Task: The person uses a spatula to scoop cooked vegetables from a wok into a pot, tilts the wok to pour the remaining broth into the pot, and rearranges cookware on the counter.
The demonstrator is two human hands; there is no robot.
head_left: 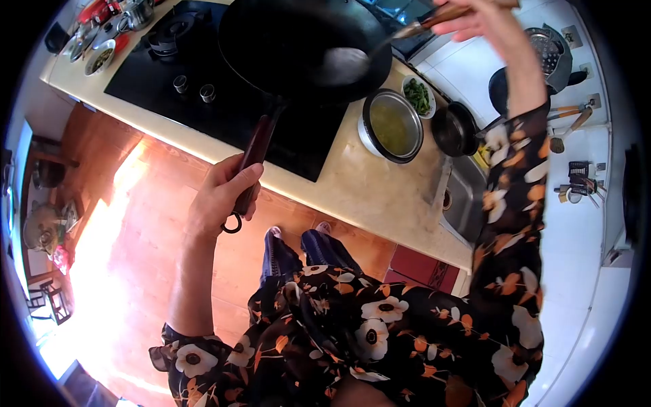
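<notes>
My left hand [230,186] is closed around the dark wooden handle [261,136] of a large black wok [271,47]. The wok sits over the right side of the black stovetop. Above its right rim, my right hand [475,24] grips the wooden handle of a metal spatula [344,66]. The spatula's head is low inside the wok and blurred, so its exact shape is hard to make out. The inside of the wok is dark, and I cannot tell what lies in it.
Right of the wok stand a metal pot [391,125] of yellowish liquid, a bowl of green vegetables [418,97] and a dark pan [454,129]. Beyond is a sink [464,197]. A second burner [174,30] and a small bowl [100,58] are at left. Utensils [569,129] hang on the wall.
</notes>
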